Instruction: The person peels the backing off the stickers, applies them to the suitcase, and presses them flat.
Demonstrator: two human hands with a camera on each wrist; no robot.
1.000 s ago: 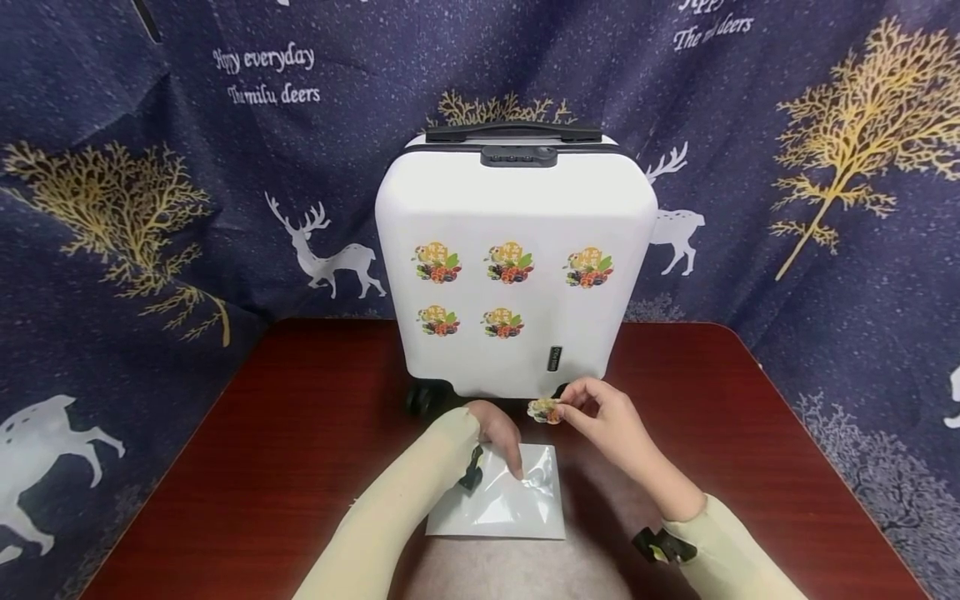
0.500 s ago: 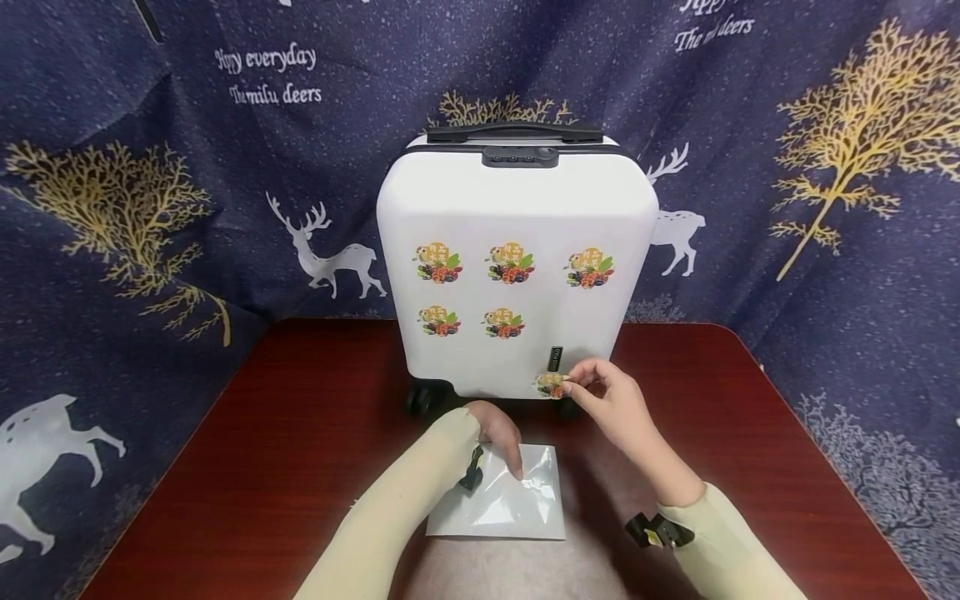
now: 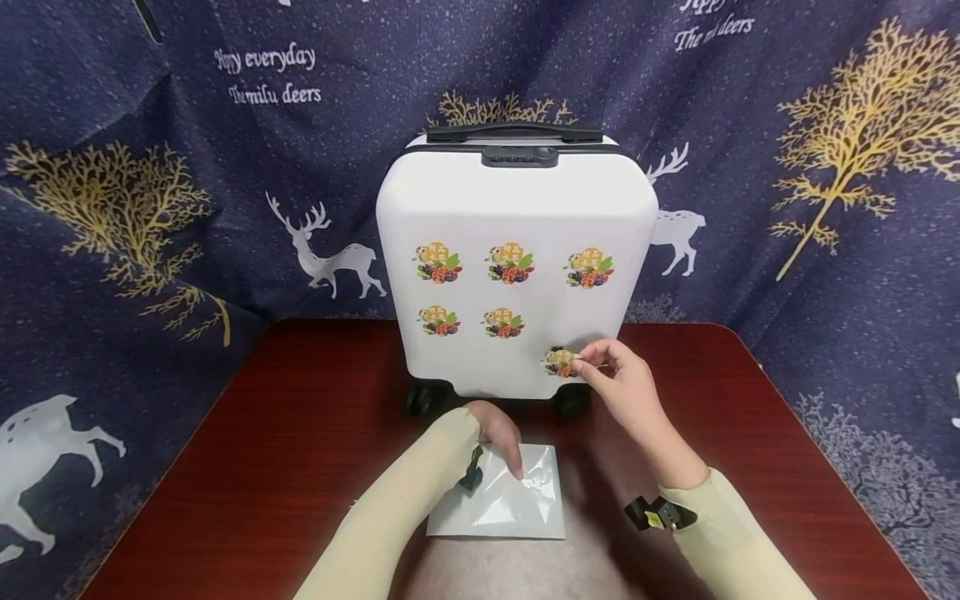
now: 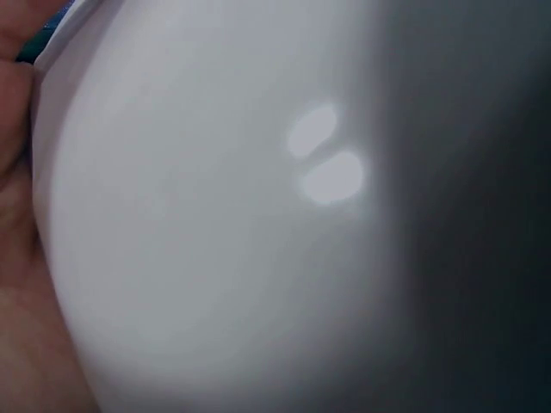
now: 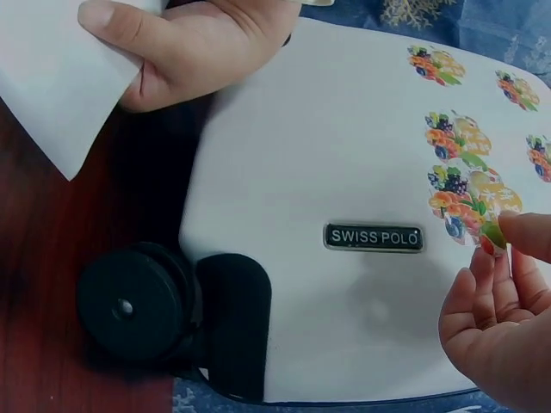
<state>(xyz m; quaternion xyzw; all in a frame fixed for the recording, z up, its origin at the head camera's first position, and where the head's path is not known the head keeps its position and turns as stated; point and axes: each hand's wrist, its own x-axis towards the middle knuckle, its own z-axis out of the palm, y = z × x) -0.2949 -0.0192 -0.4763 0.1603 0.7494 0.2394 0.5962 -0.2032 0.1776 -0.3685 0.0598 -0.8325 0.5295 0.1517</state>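
My right hand [image 3: 630,392] pinches a fruit sticker [image 3: 558,363] by its right edge, thumb against fingers. That sticker overlaps the lower right of the white suitcase [image 3: 517,196], in front of the small black nameplate in the head view. In the right wrist view the held sticker [image 5: 465,205] shows grapes, oranges and a green leaf. My left hand [image 3: 498,429] grips a glossy white sheet [image 3: 517,510] low in front of the suitcase; the right wrist view has its thumb on top of the sheet [image 5: 60,73]. Several matching stickers [image 3: 508,263] are on the suitcase front in two rows.
The suitcase stands on black wheels [image 3: 573,402] on a dark red table [image 3: 315,450]. Its black handle [image 3: 513,130] is on top. Behind hangs a blue cloth [image 3: 337,142] with white deer and gold trees. The right wrist view shows a SWISS POLO nameplate [image 5: 374,237].
My right hand has lifted the sticker from just below the suitcase's lower edge up and slightly right, in front of the nameplate. The left hand and sheet have stayed in place.
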